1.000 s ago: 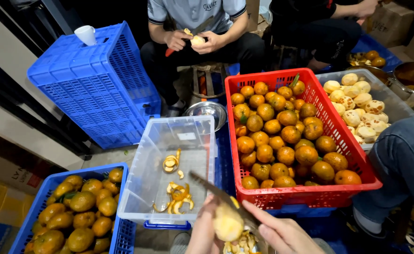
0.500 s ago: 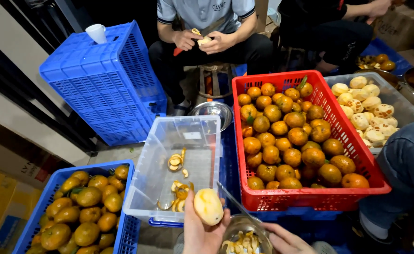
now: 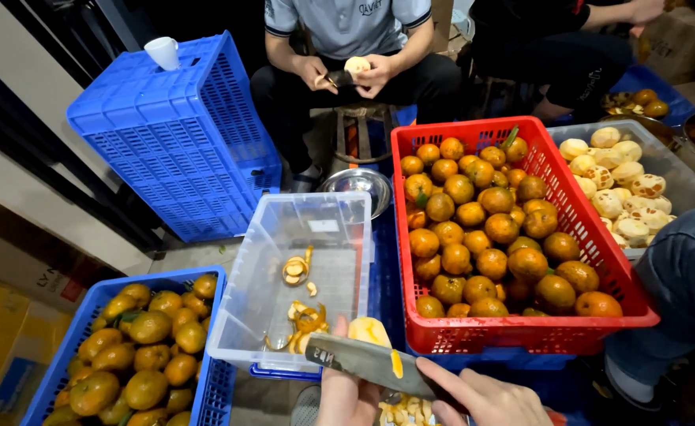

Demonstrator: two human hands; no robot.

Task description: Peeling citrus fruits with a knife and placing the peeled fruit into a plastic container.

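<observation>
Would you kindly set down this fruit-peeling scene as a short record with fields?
left hand: left hand holds a partly peeled orange
right hand: right hand holds a knife, blade lying across the fruit
clear bin: clear plastic bin with orange peel strips
red basket: red basket full of unpeeled oranges
blue crate, lower left: blue crate of greenish oranges
upturned crate: upturned blue crate with a white cup on top
far right: grey tub of peeled fruit
other person: seated opposite, peeling a fruit

Just one head cam here, looking steeply down and forward, sitting close over the fruit crates.
</observation>
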